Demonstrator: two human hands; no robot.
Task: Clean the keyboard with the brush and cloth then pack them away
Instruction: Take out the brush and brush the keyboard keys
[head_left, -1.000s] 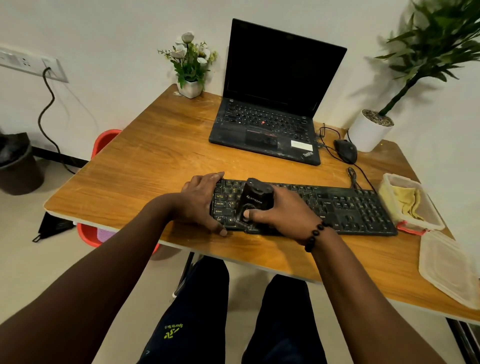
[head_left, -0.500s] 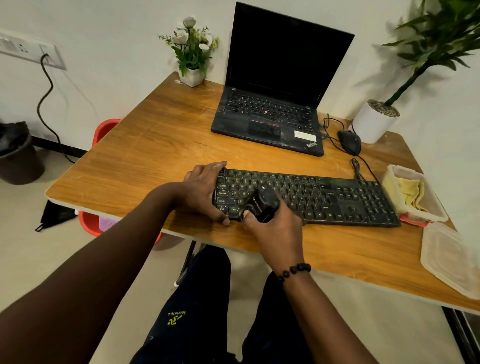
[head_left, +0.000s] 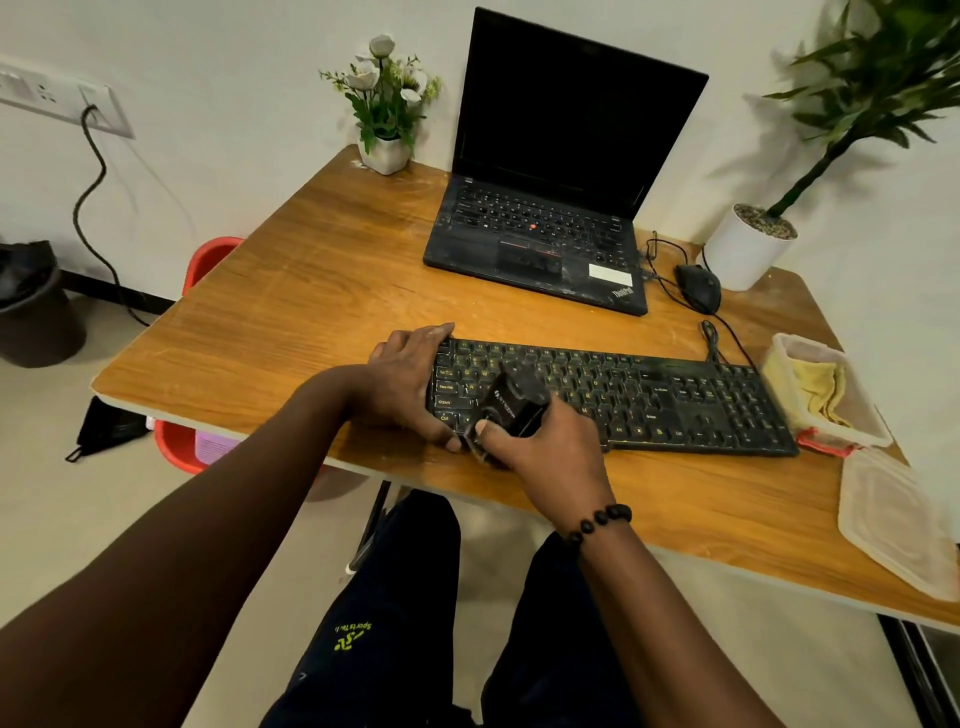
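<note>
A black keyboard (head_left: 649, 395) lies along the near part of the wooden desk (head_left: 291, 312). My left hand (head_left: 405, 379) rests flat on the keyboard's left end, thumb at the front edge, fingers over the top corner. My right hand (head_left: 550, 447) grips a chunky black brush (head_left: 511, 405), tilted over the keys at the keyboard's lower left. The bristles are hidden. A yellow cloth (head_left: 823, 389) lies in an open clear plastic box (head_left: 789, 348) at the keyboard's right end.
The box's lid (head_left: 893, 519) lies at the desk's right front corner. Behind the keyboard stand an open laptop (head_left: 545, 228), a black mouse (head_left: 698, 286) with its cable, a small flower pot (head_left: 384, 150) and a white plant pot (head_left: 743, 254). A red stool (head_left: 176, 441) stands at left.
My right hand pulled the brush from the left-centre keys toward the front edge, then tilted it and moved it a little back over the lower-left keys. My left hand stayed put.
</note>
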